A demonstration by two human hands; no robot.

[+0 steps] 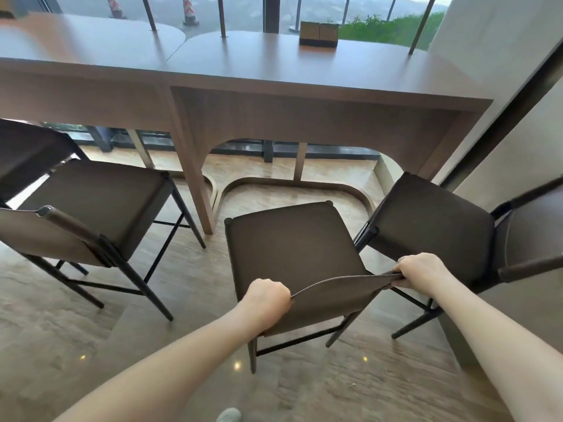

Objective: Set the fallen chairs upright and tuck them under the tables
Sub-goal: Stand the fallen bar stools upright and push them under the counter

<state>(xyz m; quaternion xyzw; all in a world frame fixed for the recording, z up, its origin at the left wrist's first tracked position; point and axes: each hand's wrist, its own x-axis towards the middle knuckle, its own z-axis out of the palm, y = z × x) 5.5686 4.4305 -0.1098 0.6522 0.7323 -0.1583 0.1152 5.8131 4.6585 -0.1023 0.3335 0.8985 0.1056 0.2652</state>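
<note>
A dark brown chair (292,248) stands upright in front of me, its seat facing the arched opening of the wooden table (304,111). My left hand (268,300) grips the left end of its backrest top. At the right end of that backrest, my right hand (420,271) holds the edge with curled fingers. The chair's front legs stand just short of the table's base rail. Two more upright chairs flank it: one on the left (100,202) and one on the right (432,226), both pulled out from the table.
A small wooden box (319,33) sits on the tabletop near the window. A white wall and dark frame (499,117) close off the right side. Another chair's backrest (27,153) shows at far left. Wood-look floor lies behind me.
</note>
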